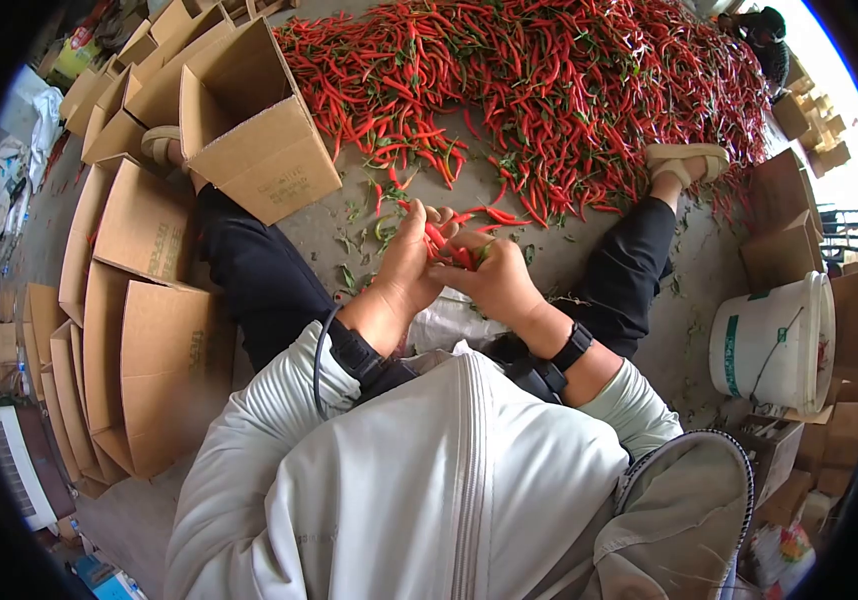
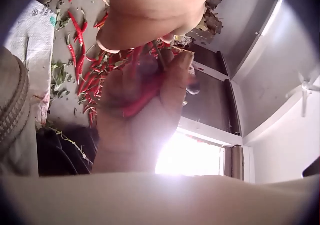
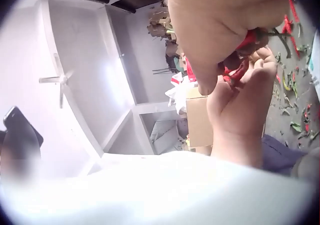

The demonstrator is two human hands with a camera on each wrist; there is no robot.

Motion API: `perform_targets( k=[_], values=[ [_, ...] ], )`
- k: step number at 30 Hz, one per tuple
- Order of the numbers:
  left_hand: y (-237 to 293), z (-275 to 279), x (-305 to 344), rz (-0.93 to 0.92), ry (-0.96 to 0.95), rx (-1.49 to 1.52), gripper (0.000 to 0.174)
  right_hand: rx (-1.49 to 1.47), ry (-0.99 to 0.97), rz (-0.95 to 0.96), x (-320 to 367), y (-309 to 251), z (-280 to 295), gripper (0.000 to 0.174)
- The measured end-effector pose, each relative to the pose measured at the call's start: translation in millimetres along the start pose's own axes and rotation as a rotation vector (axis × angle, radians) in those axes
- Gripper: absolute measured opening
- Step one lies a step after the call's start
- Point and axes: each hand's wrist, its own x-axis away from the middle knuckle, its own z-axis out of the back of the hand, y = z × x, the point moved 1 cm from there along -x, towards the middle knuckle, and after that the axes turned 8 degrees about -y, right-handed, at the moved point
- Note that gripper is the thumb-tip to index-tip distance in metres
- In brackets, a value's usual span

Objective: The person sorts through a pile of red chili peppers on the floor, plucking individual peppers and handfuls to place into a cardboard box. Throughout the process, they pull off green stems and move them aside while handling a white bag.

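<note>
In the head view, my left hand [image 1: 409, 262] and right hand [image 1: 499, 282] meet above the floor between the legs. Several red chili peppers [image 1: 436, 236] show between them. The left hand's fingers curl round some of the peppers, its thumb pointing forward. Beside it, the right hand grips more peppers [image 1: 463, 258], with a green stem near its forefinger. In the right wrist view, red peppers [image 3: 239, 72] lie in the left palm under the right fingers. A blurred red pepper [image 2: 142, 101] crosses the right palm in the left wrist view.
A broad heap of red chili peppers [image 1: 549, 90] with green leaves spreads ahead on the floor. Open cardboard boxes [image 1: 264, 165] crowd the left side. At the right stands a white bucket [image 1: 764, 340], near more cardboard boxes [image 1: 784, 215]. Loose leaves lie about the floor.
</note>
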Motion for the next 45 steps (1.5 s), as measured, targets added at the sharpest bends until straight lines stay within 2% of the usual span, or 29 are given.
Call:
perform_targets(
  k=[2,4,6,8,11,13,14,16,17,18,19,21,22,24,25,26,29,32,33,34,35,36,37,38,41,42,43,44,45],
  values=[
    [-1.6,1.2,-1.1,0.007,0.022,-0.009,0.027,0.272,0.076,0.137,1.9,-11.0,-1.5,0.026],
    [-5.2,-7.5,-1.1,0.008,-0.136,-0.075,0.025,0.309,0.118,0.154,1.5,-7.2,0.0,0.027],
    [-7.8,-13.1,1.2,0.007,-0.139,-0.101,0.024,0.428,0.120,0.199,1.2,-4.1,3.0,0.025],
    [-7.2,-10.7,0.3,0.063,0.025,-0.083,0.025,0.490,0.034,0.068,1.2,-5.4,7.4,0.022],
    [-1.9,-12.7,-3.4,0.065,0.064,-0.098,0.025,0.460,-0.008,0.004,7.5,-8.9,25.4,0.015],
    [4.8,-12.3,-7.2,0.052,0.132,-0.130,0.027,-0.183,-0.128,-0.151,17.9,-3.7,47.2,0.012],
    [7.0,-10.8,-9.7,0.049,0.153,-0.136,0.028,-0.243,-0.097,-0.196,30.0,-12.0,69.8,0.008],
    [10.5,-14.3,-9.3,0.066,0.143,-0.137,0.029,-0.475,0.200,-0.353,50.5,5.5,120.1,0.008],
    [10.1,-16.3,-9.3,0.092,0.120,-0.133,0.028,-0.469,0.453,-0.343,64.2,10.5,148.8,0.004],
    [8.8,-17.8,-9.7,0.117,0.094,-0.129,0.028,-0.589,0.592,-0.265,81.6,27.2,186.3,0.002],
    [7.5,-20.0,-9.7,0.142,0.094,-0.115,0.027,-0.526,0.728,-0.217,108.1,25.2,219.2,0.003],
    [2.7,-18.9,-11.9,0.189,0.087,-0.103,0.028,-0.594,1.047,0.143,162.2,43.3,295.2,0.005],
    [0.4,-18.5,-13.4,0.196,0.088,-0.103,0.028,-0.468,1.169,0.159,199.1,53.7,340.4,0.005],
    [-4.2,-15.7,-17.3,0.224,0.079,-0.110,0.028,-0.819,1.458,0.399,258.5,63.4,402.2,0.010],
    [-6.6,-17.4,-18.2,0.233,0.097,-0.107,0.027,-0.829,1.639,0.356,272.0,60.8,404.2,0.012],
    [-8.7,-19.4,-20.9,0.247,0.086,-0.108,0.027,-0.820,1.655,0.362,277.8,62.9,403.2,0.012],
    [-11.8,-26.1,-21.0,0.254,0.096,-0.101,0.023,-0.805,1.541,0.359,260.6,89.6,386.7,0.008],
    [-9.0,-33.4,-21.3,0.252,-0.005,-0.127,0.021,-0.749,1.413,0.092,174.9,79.2,318.1,0.004],
    [-7.9,-36.4,-21.2,0.243,-0.040,-0.134,0.019,-0.922,1.247,0.167,139.7,75.9,287.5,0.007],
    [-6.5,-43.1,-19.7,0.199,-0.040,-0.190,0.017,-1.278,0.906,0.256,109.4,90.4,263.0,0.006],
    [-4.0,-50.9,-19.0,0.157,-0.073,-0.244,0.015,-1.269,0.756,0.232,79.6,60.0,220.0,0.008],
    [-2.9,-54.7,-20.0,0.104,-0.072,-0.278,0.017,-1.429,0.676,0.217,50.1,51.4,187.9,0.011],
    [0.0,-61.9,-17.0,0.077,-0.092,-0.333,0.020,-1.615,0.355,0.319,26.4,48.4,159.5,0.013],
    [-3.0,-65.7,-18.7,-0.002,-0.058,-0.329,0.025,-1.523,0.509,0.192,8.2,32.6,129.3,0.015],
    [0.3,-73.9,-17.8,-0.013,-0.082,-0.407,0.038,-1.525,0.437,0.034,-27.6,2.7,64.7,0.016],
    [-5.3,-73.8,-20.6,-0.145,-0.125,-0.434,0.038,-1.483,0.403,0.027,-35.4,3.5,52.7,0.016],
    [-9.5,-70.5,-21.3,-0.182,-0.093,-0.447,0.036,-1.439,0.376,0.025,-42.2,1.3,43.0,0.017],
    [-10.8,-65.8,-21.8,-0.214,-0.067,-0.458,0.034,-1.489,0.378,0.019,-49.2,-3.0,32.6,0.027],
    [-6.4,-66.9,-18.6,-0.225,-0.053,-0.457,0.034,-1.504,0.285,0.030,-50.9,-6.5,27.2,0.035]
  ],
)
